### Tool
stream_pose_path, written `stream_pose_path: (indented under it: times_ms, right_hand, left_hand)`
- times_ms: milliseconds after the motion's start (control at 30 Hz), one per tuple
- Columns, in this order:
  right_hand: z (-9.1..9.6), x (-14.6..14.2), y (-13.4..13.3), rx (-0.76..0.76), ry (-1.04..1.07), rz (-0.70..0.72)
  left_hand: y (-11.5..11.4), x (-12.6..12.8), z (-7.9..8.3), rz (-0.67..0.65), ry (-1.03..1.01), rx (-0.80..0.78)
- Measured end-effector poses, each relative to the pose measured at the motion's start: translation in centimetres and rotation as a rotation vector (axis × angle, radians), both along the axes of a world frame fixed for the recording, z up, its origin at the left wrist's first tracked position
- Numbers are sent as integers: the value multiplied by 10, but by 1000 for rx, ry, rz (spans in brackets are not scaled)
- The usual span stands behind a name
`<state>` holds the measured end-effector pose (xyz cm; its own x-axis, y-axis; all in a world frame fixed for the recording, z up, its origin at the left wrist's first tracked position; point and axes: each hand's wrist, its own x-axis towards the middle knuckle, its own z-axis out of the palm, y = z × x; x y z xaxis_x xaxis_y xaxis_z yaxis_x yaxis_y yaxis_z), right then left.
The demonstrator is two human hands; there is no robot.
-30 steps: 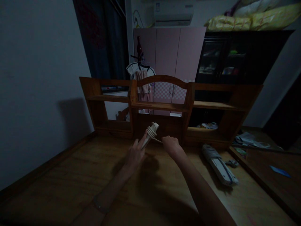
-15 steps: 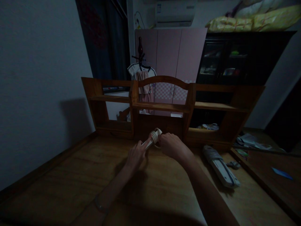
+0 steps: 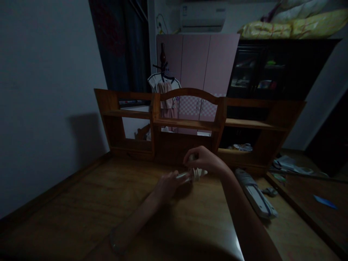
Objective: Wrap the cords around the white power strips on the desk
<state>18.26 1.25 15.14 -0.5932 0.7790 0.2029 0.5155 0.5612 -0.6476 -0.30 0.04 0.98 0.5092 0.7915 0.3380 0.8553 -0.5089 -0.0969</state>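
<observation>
My left hand [image 3: 167, 183] grips one end of a small white power strip [image 3: 194, 174] that has its cord wound round it, held low over the wooden desk [image 3: 108, 203]. My right hand [image 3: 205, 160] is curled over the strip's wound part, fingers closed on the cord. The strip lies nearly level, pointing right. A bracelet shows on my left wrist [image 3: 115, 243].
A second white power strip with a wound cord [image 3: 255, 194] lies on the desk to the right. A wooden shelf unit [image 3: 190, 125] stands along the desk's back edge. The grey wall runs on the left. Papers [image 3: 289, 164] lie at far right.
The strip has swung from pointing up and away to lying nearly level and moved right and toward me. My right hand moved from beside it to over its wound part.
</observation>
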Motion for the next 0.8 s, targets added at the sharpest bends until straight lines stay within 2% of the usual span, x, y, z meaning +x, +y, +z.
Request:
stream_pose_path:
  times_ms: [100, 200, 433, 700, 800]
  right_hand:
    - [-4, 9, 11, -203, 133, 31]
    - [-10, 17, 18, -309, 200, 17]
    - [-13, 36, 31, -312, 268, -62]
    - [-20, 44, 38, -391, 183, -23]
    - [-26, 45, 44, -406, 192, -6]
  left_hand:
    - [-3, 7, -4, -131, 5, -10]
    - [-5, 11, -8, -145, -40, 16]
    - [-5, 4, -9, -198, -105, 166]
    - [-3, -2, -16, -348, -172, 279]
    - [-3, -2, -18, -313, -154, 306]
